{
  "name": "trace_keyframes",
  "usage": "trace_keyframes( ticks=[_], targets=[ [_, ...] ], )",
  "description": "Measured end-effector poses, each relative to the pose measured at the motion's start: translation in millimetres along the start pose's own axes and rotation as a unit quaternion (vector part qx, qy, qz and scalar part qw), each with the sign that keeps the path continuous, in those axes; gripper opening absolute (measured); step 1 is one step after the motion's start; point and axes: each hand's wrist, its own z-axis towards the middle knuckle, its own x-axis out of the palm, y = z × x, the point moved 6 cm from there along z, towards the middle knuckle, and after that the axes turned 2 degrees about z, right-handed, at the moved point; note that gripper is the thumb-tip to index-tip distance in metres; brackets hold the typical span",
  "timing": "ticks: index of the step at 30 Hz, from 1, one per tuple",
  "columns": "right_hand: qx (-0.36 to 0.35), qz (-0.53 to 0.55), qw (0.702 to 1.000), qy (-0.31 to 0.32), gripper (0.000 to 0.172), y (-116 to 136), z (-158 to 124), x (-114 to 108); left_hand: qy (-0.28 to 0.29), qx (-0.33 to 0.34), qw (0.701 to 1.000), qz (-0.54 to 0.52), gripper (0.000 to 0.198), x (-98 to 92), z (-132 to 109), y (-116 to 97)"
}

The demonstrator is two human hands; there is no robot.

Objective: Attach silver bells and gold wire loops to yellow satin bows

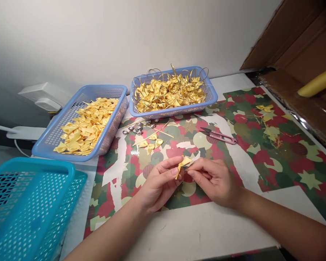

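My left hand [163,179] is closed on a yellow ribbon bow [183,165], pinched between thumb and fingers. Right beside it, my right hand [213,177] has its thumb and forefinger pressed together at the back of the bow; what they grip there is too small to make out. Beyond the hands lie a few loose yellow bows [151,144] on the patterned paper. Gold cords [163,133] cross next to them, close to a cluster of small silver bells [137,128]. Pink thread snips [218,136] rest farther right.
Against the wall stand two blue baskets, one with yellow bows [89,127], one with bows on gold cords [168,92]. Teal baskets [70,168] are stacked at the left. A cardboard box [293,87] stands at the right, near another bow [264,108] and thread scraps.
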Motion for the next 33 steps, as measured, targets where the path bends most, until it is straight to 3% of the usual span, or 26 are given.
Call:
trace_keyframes(
  ticks=[33],
  targets=[
    [-0.012, -0.021, 1.0, 0.002, 0.017, 1.9, 1.3, -1.0, 0.014, -0.009, 1.0, -0.005, 0.027, 0.8, -0.5, 0.5]
  ],
)
